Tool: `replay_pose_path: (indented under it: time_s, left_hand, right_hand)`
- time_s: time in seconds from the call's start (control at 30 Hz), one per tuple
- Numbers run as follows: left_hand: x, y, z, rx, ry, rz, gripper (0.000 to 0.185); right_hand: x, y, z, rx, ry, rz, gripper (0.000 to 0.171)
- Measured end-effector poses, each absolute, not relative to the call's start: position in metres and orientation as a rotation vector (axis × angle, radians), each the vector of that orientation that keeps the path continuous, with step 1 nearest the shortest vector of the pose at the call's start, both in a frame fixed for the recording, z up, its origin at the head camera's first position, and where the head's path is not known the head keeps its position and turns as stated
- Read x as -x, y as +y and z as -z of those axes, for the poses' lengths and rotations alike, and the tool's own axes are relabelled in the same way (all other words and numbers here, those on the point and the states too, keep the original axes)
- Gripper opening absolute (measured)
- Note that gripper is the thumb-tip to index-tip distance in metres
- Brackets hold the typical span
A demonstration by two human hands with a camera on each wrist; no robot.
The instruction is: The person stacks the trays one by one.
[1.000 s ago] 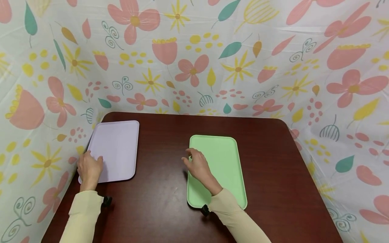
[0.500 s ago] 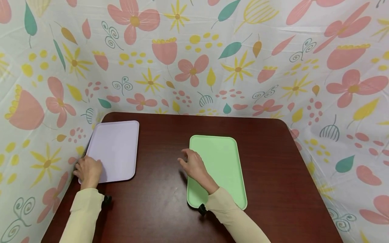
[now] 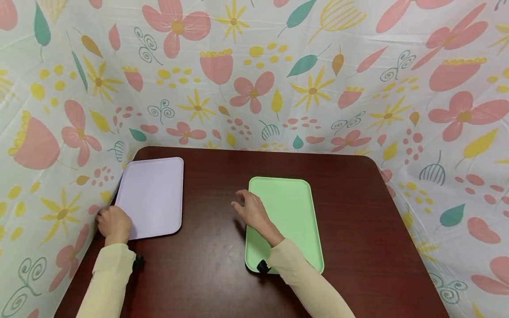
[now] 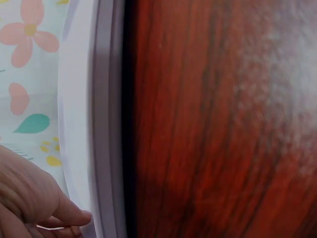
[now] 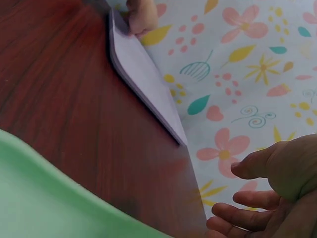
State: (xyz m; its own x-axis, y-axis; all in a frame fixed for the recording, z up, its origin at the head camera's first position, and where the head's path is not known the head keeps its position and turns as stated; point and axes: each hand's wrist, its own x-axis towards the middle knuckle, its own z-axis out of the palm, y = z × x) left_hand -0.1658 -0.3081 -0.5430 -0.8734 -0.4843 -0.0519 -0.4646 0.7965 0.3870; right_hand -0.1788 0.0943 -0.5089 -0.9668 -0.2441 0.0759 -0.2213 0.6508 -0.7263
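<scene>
A lavender tray (image 3: 153, 194) lies at the table's left side. My left hand (image 3: 114, 224) grips its near-left corner, fingers curled over the rim (image 4: 81, 99); the right wrist view shows a fingertip (image 5: 142, 15) on that tray's edge (image 5: 143, 79). A green tray (image 3: 292, 216) lies near the middle of the table. My right hand (image 3: 250, 212) hovers over its left edge with fingers loosely spread and holds nothing; the right wrist view shows the hand (image 5: 267, 198) above the green rim (image 5: 49, 198). Both trays are bare.
The dark wooden table (image 3: 214, 265) is closed in at the back and both sides by a floral cloth (image 3: 254, 88), which hangs close to the lavender tray's left edge. Cream sleeves cover both forearms.
The lavender tray has shifted slightly to the right under my left hand, which slid to its corner. My right hand has drifted a little left and away from me over the green tray's edge.
</scene>
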Motion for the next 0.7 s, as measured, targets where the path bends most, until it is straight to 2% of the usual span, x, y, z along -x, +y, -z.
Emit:
replay_pose_path:
  time_s: [0.2, 0.47, 0.7]
  left_hand:
    - [0.164, -0.308, 0.542, -0.802, -2.918, 0.692, 0.035]
    - [0.158, -0.304, 0.538, -0.661, -2.797, 0.902, 0.024]
    - [0.155, -0.293, 0.531, -0.802, -2.693, 1.183, 0.047]
  right_hand:
    - [0.189, 0.087, 0.508, 0.372, 2.732, 1.302, 0.037]
    - [0.205, 0.074, 0.508, 0.362, 2.632, 1.343, 0.039]
    - [0.216, 0.064, 0.51, 0.313, 2.517, 1.401, 0.04]
